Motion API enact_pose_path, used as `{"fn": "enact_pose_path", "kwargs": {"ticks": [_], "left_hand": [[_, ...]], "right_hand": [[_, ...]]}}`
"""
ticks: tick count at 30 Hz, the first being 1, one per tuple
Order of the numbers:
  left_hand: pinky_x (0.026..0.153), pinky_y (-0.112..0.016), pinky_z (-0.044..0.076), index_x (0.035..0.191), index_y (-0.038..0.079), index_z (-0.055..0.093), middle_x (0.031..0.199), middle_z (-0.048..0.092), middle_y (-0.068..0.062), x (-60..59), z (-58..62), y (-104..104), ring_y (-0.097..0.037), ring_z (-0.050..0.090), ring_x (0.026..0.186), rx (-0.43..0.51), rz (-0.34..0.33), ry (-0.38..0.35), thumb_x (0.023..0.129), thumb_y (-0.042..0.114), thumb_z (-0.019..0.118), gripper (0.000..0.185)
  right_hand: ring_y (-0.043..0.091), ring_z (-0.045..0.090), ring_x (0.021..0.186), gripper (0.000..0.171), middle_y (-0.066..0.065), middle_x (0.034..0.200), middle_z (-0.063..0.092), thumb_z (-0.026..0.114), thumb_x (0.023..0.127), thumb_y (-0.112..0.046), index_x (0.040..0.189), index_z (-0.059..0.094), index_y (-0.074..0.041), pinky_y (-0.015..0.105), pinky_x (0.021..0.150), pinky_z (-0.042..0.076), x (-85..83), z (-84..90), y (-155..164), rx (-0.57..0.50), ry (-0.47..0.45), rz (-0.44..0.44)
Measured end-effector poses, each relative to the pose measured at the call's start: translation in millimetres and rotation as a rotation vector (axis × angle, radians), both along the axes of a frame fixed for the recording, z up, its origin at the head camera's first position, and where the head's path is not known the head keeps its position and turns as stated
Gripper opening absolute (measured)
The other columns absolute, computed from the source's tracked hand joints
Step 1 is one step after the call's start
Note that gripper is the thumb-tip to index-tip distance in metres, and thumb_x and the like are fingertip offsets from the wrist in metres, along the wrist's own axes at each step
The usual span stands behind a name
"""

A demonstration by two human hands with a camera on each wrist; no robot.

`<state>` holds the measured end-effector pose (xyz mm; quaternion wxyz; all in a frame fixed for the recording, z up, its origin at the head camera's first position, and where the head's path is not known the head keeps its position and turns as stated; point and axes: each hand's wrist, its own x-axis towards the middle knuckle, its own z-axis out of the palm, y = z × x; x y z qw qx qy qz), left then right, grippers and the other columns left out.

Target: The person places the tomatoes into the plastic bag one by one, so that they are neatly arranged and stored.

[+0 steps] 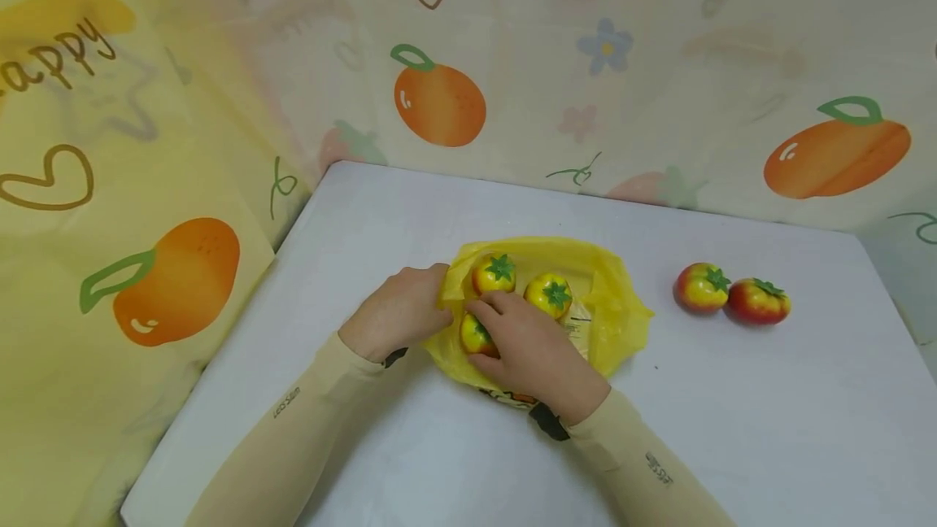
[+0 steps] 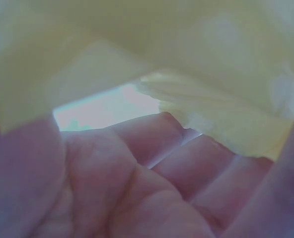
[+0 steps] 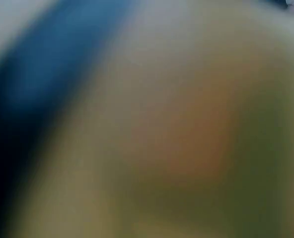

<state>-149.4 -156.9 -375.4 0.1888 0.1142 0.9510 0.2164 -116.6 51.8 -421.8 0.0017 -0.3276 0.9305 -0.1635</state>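
Gripping its left edge, a person's left hand (image 1: 404, 309) is holding an open yellow plastic bag (image 1: 615, 328) on a white worktop (image 1: 732, 413). The right hand (image 1: 533, 348) is clasping a red-and-yellow fruit (image 1: 474, 337) inside with curled fingers; two more fruits (image 1: 544, 293) are lying nearby in the bag, another pair (image 1: 754, 303) sitting rightward.

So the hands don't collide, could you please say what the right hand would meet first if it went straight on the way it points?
Past the fruit it touches, the right hand would probably meet the left side of the yellow bag first, near the left hand; depth is unclear.
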Motion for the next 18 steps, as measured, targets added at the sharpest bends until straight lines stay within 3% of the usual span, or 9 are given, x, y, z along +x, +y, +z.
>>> {"fn": "enact_pose_path", "kwargs": {"ticks": [7, 18], "left_hand": [[0.063, -0.032, 0.046, 0.12, 0.008, 0.062, 0.085, 0.064, -0.006, -0.5, -0.6, 0.3, -0.021, 0.058, 0.07, 0.002, 0.002, -0.006, 0.093, 0.015, 0.065, 0.028], [0.064, -0.032, 0.047, 0.119, 0.008, 0.062, 0.084, 0.064, -0.006, -0.2, -0.5, 1.3, -0.021, 0.059, 0.07, -0.005, -0.011, 0.009, 0.093, 0.016, 0.066, 0.027]], "right_hand": [[0.018, 0.061, 0.107, 0.054, 0.001, 0.122, 0.064, 0.08, 0.096, -0.037, 0.141, 0.064, -0.013, 0.034, 0.097, 0.057, 0.4, -4.6, -3.3, 0.018, 0.032, 0.018], [0.021, 0.063, 0.113, 0.051, 0.002, 0.127, 0.065, 0.081, 0.095, -0.038, 0.137, 0.064, -0.014, 0.036, 0.103, 0.057, 1.5, -9.1, -4.8, 0.027, 0.062, 0.028]]}}
